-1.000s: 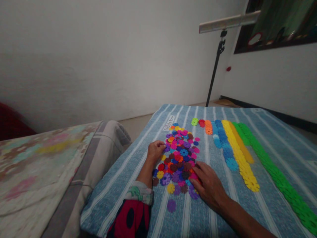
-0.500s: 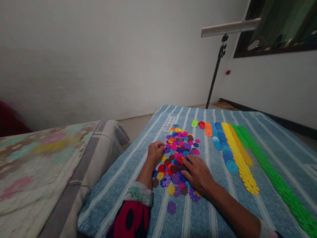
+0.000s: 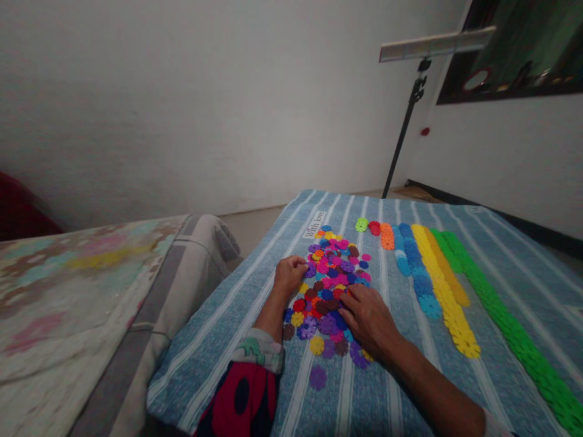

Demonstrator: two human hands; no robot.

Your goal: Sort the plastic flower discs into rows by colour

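Note:
A pile of flower-shaped plastic discs [image 3: 334, 280] in purple, pink, red, brown, blue and yellow lies on the striped blue cloth [image 3: 228, 352]. At its left edge, my left hand [image 3: 290, 274] has thumb and fingers closed at the rim of a purple disc [image 3: 310, 271]. My right hand [image 3: 368, 312] rests on the right side of the pile, thumb and fingers apart, fingertips touching discs. What lies under its fingers is hidden. A loose purple disc [image 3: 317, 377] lies nearest to me.
Right of the pile, discs lie in overlapping rows by colour: orange [image 3: 387, 237], blue [image 3: 413, 261], yellow [image 3: 449, 303] and green [image 3: 505, 321]. Light green discs [image 3: 361, 224] and red discs [image 3: 374, 228] sit farther back. A covered bed [image 3: 82, 291] stands left; a black stand [image 3: 403, 133] rises behind.
The view has shifted slightly, so everything sits a little differently in the frame. Both hands keep nearly the same places at the pile; the right fingers have moved only slightly.

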